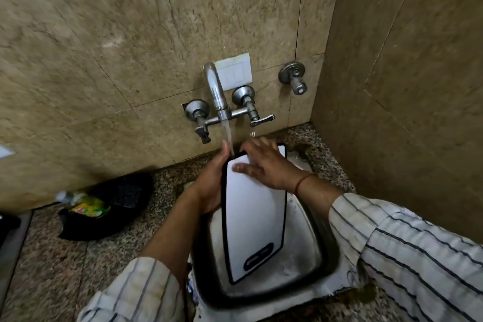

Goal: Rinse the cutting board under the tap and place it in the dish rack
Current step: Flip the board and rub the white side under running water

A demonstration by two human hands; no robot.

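Note:
A white cutting board with a black rim and a handle slot at its near end stands tilted over the steel sink. My left hand grips its left edge near the top. My right hand lies flat on the board's upper face, fingers spread. Water runs from the chrome tap onto the board's top edge, between my two hands. No dish rack is in view.
Two tap handles flank the spout, and another valve sits to the right on the stone wall. On the speckled counter to the left lies a black bag with a green-labelled bottle. A side wall closes the right.

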